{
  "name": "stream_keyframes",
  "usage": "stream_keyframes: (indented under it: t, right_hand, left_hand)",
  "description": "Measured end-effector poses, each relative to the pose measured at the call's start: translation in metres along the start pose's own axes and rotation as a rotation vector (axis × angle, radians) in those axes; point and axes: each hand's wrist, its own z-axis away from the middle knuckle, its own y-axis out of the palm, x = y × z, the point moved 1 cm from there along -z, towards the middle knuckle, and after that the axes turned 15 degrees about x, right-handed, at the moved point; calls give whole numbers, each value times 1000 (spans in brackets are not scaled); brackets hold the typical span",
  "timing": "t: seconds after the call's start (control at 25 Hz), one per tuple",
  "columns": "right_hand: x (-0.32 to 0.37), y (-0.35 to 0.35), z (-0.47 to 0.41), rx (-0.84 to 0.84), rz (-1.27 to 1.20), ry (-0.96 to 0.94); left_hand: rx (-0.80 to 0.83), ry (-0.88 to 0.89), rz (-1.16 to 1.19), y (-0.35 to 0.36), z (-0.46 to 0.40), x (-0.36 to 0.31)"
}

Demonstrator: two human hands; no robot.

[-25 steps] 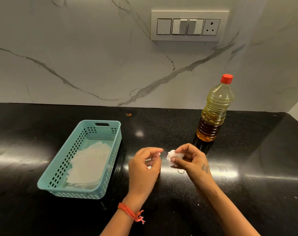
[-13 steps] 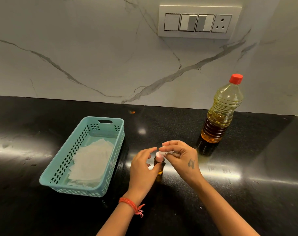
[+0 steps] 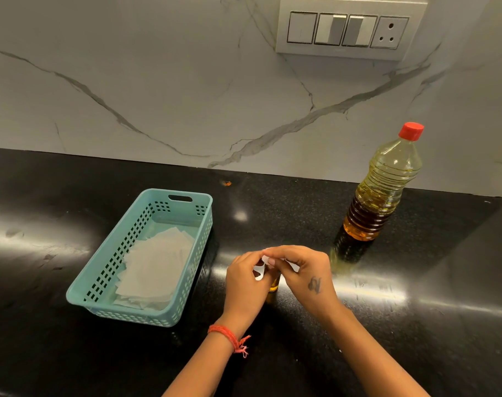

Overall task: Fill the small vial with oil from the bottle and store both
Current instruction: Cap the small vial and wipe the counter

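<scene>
The small vial [image 3: 273, 285], with amber oil in it, stands on the black counter between my hands; only its lower part shows. My left hand [image 3: 244, 279] curls round its upper part from the left. My right hand [image 3: 308, 272] pinches a crumpled white tissue [image 3: 291, 266] over the vial's top, which is hidden. The oil bottle [image 3: 383, 193], clear plastic with a red cap, stands upright at the back right, apart from both hands.
A teal perforated basket [image 3: 100, 279] with white paper sheets [image 3: 158, 265] in it sits to the left of my hands. The marble wall with a switch panel [image 3: 347, 28] rises behind the counter [image 3: 416, 325]. A small orange speck [image 3: 226, 183] lies near the wall.
My hands were apart, the right one holding the tissue beside the left. They have come together over the vial, and the tissue now covers its top.
</scene>
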Motion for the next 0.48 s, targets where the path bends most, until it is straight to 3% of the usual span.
stream_keyframes:
  t: [0.12, 0.32, 0.48]
  right_hand:
    - [-2, 1, 3, -36, -99, 80]
    - [1, 3, 3, -109, 15, 160]
    - [1, -2, -1, -80, -118, 196]
  left_hand:
    - [23, 26, -11, -1, -1, 2]
    - [41, 35, -23, -2, -3, 4]
    - [37, 43, -22, -2, -3, 3]
